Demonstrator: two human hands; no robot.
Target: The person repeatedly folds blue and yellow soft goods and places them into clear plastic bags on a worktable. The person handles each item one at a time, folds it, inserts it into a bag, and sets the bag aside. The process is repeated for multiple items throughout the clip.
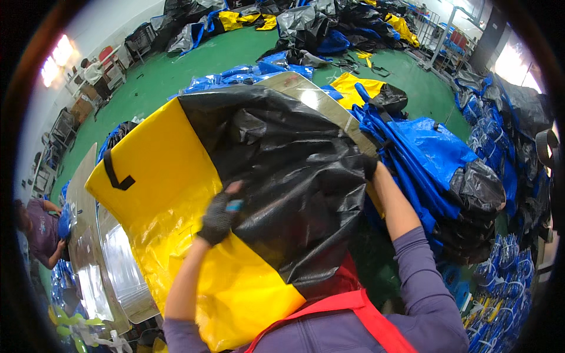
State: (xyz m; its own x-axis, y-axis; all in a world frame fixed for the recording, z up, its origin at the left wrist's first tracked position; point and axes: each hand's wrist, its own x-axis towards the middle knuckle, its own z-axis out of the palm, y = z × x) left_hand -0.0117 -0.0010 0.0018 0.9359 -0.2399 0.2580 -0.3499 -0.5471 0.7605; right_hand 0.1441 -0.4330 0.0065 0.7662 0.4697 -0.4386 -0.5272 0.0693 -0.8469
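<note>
A large tarpaulin bag (pixel 282 170), glossy black with a wide yellow end, lies spread over the table in front of me. A short black strap (pixel 116 173) is attached to its yellow part. My left hand (pixel 216 219), in a dark grey glove with a bare fingertip showing, is over the seam between yellow and black. Its fingers are closed around a small blue thing, mostly hidden and slightly blurred. At the bag's right edge, my right hand (pixel 369 167) in a black glove grips the black material. The fingers there are partly hidden against it.
Folded blue and black bags (pixel 424 159) are piled close by my right arm. A shiny tabletop (pixel 112 259) extends to the left, where another person (pixel 46 226) handles blue material. Bundled blue bags (pixel 503 265) stand at the lower right. More tarpaulin heaps (pixel 318 29) lie across the green floor.
</note>
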